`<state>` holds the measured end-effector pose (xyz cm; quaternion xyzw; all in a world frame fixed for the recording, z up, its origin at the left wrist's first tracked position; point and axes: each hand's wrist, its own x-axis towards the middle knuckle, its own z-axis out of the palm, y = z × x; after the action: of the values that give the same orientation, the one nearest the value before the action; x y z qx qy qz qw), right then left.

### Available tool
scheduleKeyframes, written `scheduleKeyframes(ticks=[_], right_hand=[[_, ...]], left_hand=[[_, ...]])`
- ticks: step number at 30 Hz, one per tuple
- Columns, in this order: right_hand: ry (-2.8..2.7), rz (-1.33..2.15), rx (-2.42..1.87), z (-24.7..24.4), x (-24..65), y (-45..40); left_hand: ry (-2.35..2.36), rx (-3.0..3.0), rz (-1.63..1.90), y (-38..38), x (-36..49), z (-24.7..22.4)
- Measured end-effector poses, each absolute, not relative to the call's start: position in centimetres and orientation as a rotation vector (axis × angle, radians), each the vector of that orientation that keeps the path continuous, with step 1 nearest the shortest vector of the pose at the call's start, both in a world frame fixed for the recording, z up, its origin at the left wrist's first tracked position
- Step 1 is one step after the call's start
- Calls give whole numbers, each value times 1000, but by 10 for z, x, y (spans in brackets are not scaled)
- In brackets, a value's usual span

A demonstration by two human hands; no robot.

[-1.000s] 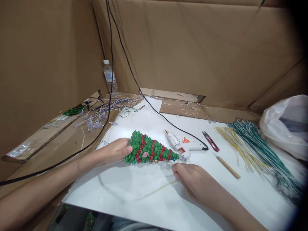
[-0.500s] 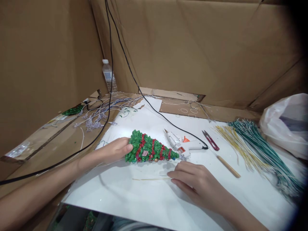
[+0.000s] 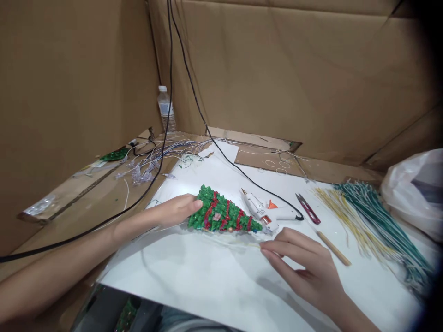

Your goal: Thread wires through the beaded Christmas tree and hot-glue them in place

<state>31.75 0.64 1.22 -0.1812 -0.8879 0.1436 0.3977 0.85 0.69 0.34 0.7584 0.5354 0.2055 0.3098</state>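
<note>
A small green Christmas tree ornament (image 3: 221,213) with red garlands lies on its side over the white board, its tip toward the right. My left hand (image 3: 183,208) is closed on its wide base end, thumb on top. My right hand (image 3: 301,258) is just right of and below the tip, thumb and forefinger pinched on a thin yellow wire (image 3: 247,244). The wire runs left, close under the tree's lower edge; its far end is blurred. Just beyond the tip lies a white glue gun (image 3: 265,210) with an orange trigger.
Red-handled thread snips (image 3: 308,208) and a wooden-handled tool (image 3: 334,248) lie at right, beside yellow wires (image 3: 341,214) and green wires (image 3: 374,216). A white plastic bag (image 3: 411,184) stands beyond. A black cable (image 3: 162,157) hangs across the left, near a water bottle (image 3: 166,110) and tangled light wires (image 3: 143,173).
My right hand has picked the yellow wire up off the board and brought it near the tree. My left hand still holds the tree. The whole view has shifted slightly.
</note>
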Motion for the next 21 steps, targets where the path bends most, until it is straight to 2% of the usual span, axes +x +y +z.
scheduleKeyframes(ticks=[8, 21], right_hand=[[-2143, 203, -419, 27, 311, -5], [-2195, -26, -390, 13, 301, -12]], left_hand=[[1310, 1973, 504, 8, 9, 4], [1251, 1998, 581, 10, 1, -9]])
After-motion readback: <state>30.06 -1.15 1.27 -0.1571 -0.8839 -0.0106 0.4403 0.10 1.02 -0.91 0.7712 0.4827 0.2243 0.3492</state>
